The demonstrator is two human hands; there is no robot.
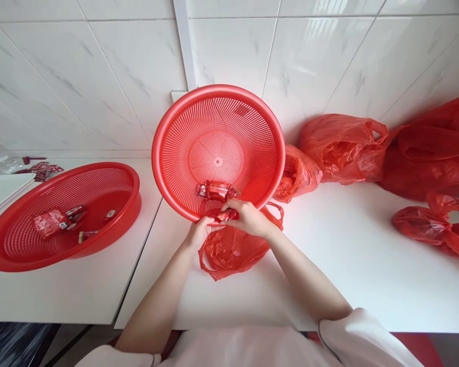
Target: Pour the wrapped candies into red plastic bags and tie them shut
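Observation:
A round red plastic basket (218, 120) with perforated walls is tilted so that its inside faces me. Small red wrapped packets (217, 190) lie low on its near wall. My left hand (199, 233) is closed on the basket's near rim, with the fingers partly hidden. Reaching over that rim, my right hand (248, 216) is closed, its thumb and fingers pinching a small red packet (226, 216). Below the basket and both hands, a red plastic bag (235, 252) sits on the white table with its handles spread.
On the left stands a second red basket (132, 204) with several packets (50, 223) inside. Filled red bags (344, 148) line the tiled wall (229, 48) at right. A knotted red bag (421, 224) lies at far right. A seam (137, 265) divides the white tabletops.

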